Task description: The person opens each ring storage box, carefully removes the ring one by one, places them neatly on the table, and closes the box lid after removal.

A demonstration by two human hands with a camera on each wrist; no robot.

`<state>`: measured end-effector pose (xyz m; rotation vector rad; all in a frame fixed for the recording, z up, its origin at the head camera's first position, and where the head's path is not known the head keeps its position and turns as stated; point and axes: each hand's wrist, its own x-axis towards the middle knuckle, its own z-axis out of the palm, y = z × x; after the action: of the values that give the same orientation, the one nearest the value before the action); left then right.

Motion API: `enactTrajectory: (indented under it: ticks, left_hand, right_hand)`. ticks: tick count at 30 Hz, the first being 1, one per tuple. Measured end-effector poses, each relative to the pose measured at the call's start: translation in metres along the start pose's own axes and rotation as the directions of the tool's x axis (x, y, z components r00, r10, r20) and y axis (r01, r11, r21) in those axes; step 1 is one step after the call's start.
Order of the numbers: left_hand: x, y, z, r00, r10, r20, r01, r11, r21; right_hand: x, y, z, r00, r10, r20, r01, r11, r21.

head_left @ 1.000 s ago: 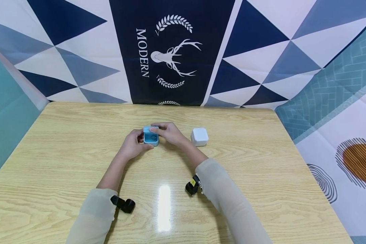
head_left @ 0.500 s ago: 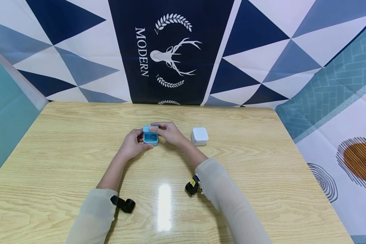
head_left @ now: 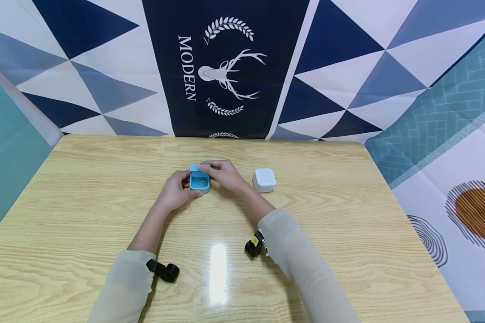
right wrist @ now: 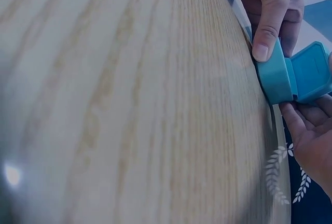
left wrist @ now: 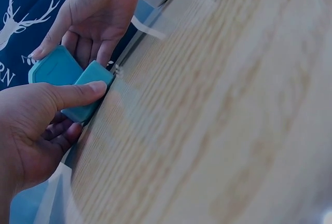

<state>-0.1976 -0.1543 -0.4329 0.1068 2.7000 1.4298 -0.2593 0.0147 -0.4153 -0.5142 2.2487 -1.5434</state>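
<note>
A turquoise ring box stands on the table with its lid raised, and a small ring sits inside. My left hand grips the base from the left; in the left wrist view its thumb lies across the front of the base. My right hand pinches the raised lid at its right side, thumb on the lid's edge. In the right wrist view the lid leans back from the base, and the right hand is partly cut off by the frame.
A white rounded cube-shaped box stands to the right of the right hand. The wooden table ends at the back against a patterned cloth with a deer head. Black wrist cameras sit on both sleeves.
My right hand has tipped the lid farther back, so more of the box's inside and the ring show. The left hand and the base have stayed in place.
</note>
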Motion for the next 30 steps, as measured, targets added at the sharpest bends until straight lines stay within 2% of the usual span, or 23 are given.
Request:
enactTrajectory:
  ticks: [24,30]
  left_hand:
    - [-0.0004,0.0008,0.0,1.0,-0.022,0.016,0.022,1.0,-0.014]
    - [-0.0008,0.0013,-0.0007,1.0,-0.019,0.014,0.019,1.0,-0.014]
  right_hand:
    - [0.0004,-0.0029,0.0002,0.999,0.034,0.0,-0.034,0.999,-0.017]
    - [0.0011,-0.0038,0.0003,0.999,0.041,0.006,-0.041,0.999,0.014]
